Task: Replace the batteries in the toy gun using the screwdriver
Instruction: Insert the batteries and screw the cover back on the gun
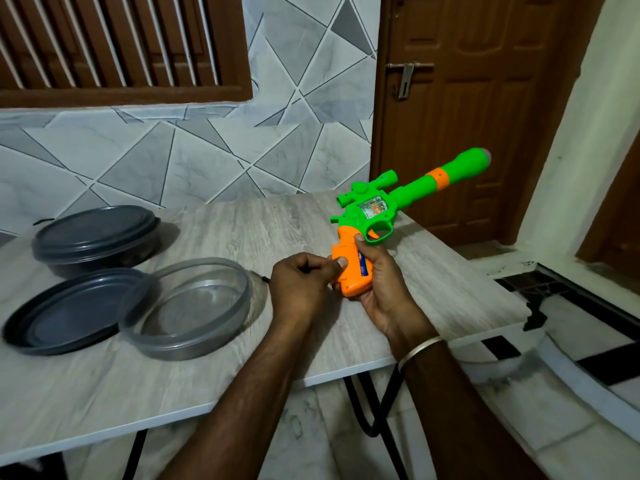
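Note:
A green toy gun [412, 192] with an orange handle [349, 271] is held above the table's right part, barrel pointing up and to the right. My right hand [381, 289] grips the handle from below and behind. A blue battery [361, 265] shows in the open slot of the handle. My left hand [301, 285] has curled fingers and its thumb presses the orange battery cover [341, 254] at the handle's left side. A thin dark tip, perhaps the screwdriver [265, 279], pokes out from the left of that hand.
A light wood-grain table [207, 375] bears a shut dark container [97, 237] at the back left, a dark lid [69, 313] and an open clear round container [188, 306]. A brown door [467, 98] stands behind; tiled floor lies to the right.

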Demonstrator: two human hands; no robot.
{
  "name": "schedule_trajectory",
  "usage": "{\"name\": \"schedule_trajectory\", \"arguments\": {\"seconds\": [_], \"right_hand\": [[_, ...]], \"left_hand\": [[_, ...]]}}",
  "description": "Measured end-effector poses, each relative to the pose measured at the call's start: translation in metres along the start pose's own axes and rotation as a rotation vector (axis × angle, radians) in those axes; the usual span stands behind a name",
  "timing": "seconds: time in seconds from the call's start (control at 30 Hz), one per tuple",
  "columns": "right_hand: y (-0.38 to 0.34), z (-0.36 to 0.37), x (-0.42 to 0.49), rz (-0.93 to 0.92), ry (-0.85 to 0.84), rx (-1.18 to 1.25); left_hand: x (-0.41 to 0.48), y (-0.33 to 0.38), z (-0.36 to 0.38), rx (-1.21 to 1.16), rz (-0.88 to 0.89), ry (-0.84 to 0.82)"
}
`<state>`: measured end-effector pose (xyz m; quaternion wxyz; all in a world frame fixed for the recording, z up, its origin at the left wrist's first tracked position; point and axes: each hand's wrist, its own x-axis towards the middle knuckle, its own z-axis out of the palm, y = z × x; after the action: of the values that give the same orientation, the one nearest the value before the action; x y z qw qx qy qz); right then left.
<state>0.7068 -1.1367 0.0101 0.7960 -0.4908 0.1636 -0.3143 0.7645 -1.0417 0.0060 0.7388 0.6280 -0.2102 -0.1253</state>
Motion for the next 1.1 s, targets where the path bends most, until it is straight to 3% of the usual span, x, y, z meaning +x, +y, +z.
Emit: {"name": "schedule_trajectory", "arguments": {"seconds": [0.37, 0.6, 0.67, 0.77, 0.9, 1.0, 1.1], "right_hand": [[0.002, -0.006, 0.005, 0.016, -0.036, 0.181], [0.002, 0.000, 0.006, -0.032, 0.029, 0.157], [0.002, 0.000, 0.006, 0.009, 0.027, 0.156], [0.003, -0.003, 0.006, 0.050, 0.032, 0.158], [0.004, -0.003, 0.007, 0.072, 0.030, 0.161], [0.004, -0.003, 0.007, 0.075, 0.025, 0.152], [0.004, -0.004, 0.007, 0.062, 0.031, 0.160]], "left_hand": [[-0.005, 0.000, 0.021, 0.070, 0.015, 0.073], [0.005, 0.010, 0.008, 0.209, 0.012, -0.080], [0.015, 0.028, -0.001, 0.376, 0.082, -0.145], [0.053, 0.050, -0.021, 0.909, 0.243, -0.115], [0.066, 0.058, -0.029, 1.477, 0.182, -0.267], [0.063, 0.048, -0.027, 1.707, 0.076, -0.423], [0.062, 0.035, -0.021, 1.784, 0.035, -0.465]]}}
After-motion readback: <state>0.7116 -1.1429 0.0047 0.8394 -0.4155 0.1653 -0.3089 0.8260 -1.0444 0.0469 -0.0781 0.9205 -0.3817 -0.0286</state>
